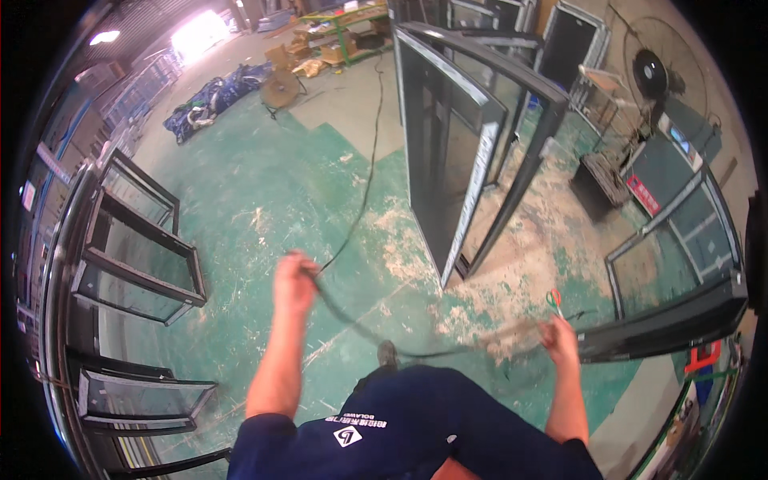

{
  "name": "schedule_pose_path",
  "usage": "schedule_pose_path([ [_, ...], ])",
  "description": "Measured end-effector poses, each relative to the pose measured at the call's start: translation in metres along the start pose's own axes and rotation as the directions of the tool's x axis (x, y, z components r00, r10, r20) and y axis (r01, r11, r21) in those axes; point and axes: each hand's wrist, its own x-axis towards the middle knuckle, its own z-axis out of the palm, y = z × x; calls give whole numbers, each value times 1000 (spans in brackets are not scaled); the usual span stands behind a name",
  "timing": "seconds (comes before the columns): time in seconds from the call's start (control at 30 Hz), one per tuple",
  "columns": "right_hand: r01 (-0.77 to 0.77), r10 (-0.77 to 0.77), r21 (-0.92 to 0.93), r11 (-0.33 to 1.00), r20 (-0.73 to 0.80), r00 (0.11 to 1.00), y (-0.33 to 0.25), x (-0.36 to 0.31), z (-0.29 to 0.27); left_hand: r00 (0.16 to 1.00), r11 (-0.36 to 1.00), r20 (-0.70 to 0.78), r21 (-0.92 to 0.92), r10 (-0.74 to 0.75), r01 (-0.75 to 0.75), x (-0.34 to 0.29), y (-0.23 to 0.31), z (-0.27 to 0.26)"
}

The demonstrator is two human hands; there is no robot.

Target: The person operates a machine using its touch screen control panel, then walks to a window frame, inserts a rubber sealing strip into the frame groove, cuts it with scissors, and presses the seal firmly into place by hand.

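A person in dark blue clothing (480,408) stands on a green floor (240,192), its paint worn away in patches, seen from the head and looking down. The left hand (296,280), raised over the near part of the floor, has its fingers curled closed around a long black strip (416,354). The strip sags in a curve between the two hands, in front of the body; beyond the left hand it trails toward the floor's far edge. At the right hand (558,338) the fingers are bent inward, closed on a pair of scissors (554,301) whose orange and green handles stick up past them. The strip reaches these fingers too (blur hides whether they pinch it).

Tall dark frames (456,152) stand upright, right of the floor's middle. A long dark profile (664,320) lies just beyond the right hand, near the floor's right edge. Glazed frames (144,272) line the left edge, a blue bundle (216,100) rests toward the far left corner, and a large fan (652,72) stands toward the far right corner.
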Motion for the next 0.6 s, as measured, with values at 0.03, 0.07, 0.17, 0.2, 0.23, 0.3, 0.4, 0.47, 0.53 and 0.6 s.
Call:
schedule_pose_path([
  [0.03, 58, -53, -21, 998, 193, 980, 3, -9, 54, 988, 985, -5, -80, -156, 155, -28, -42, 43],
  [0.07, 164, -97, -168, 972, 350, 932, -2, -29, 114, 969, 955, 76, -167, -236, 245, -59, -77, 78],
  [0.17, 337, -130, -178, 924, 684, 718, 28, -65, 199, 895, 839, 217, -317, -390, 443, -126, -148, 176],
  [0.2, 403, -169, -155, 902, 732, 660, 34, -78, 214, 889, 856, 231, -258, -396, 448, -136, -150, 196],
  [0.23, 378, -85, -227, 898, 752, 653, 32, -84, 213, 880, 866, 245, -200, -408, 458, -139, -148, 211],
  [0.3, 380, 28, -400, 834, 718, 695, 19, -90, 201, 858, 806, 202, -295, -472, 513, -114, -142, 205],
  [0.4, 560, -175, -500, 661, 623, 762, -6, -67, 124, 870, 755, 24, -486, -492, 441, -47, -143, 182],
  [0.47, 430, -247, -543, 721, 378, 892, -45, -71, 56, 911, 791, -53, -517, -410, 326, 15, -144, 132],
  [0.53, 312, -388, -664, 680, 36, 921, -73, -68, -36, 949, 839, -117, -506, -294, 197, 81, -129, 79],
  [0.6, 337, -577, -646, 685, -199, 792, -89, -79, -104, 970, 880, -144, -461, -198, 112, 140, -92, 37],
])
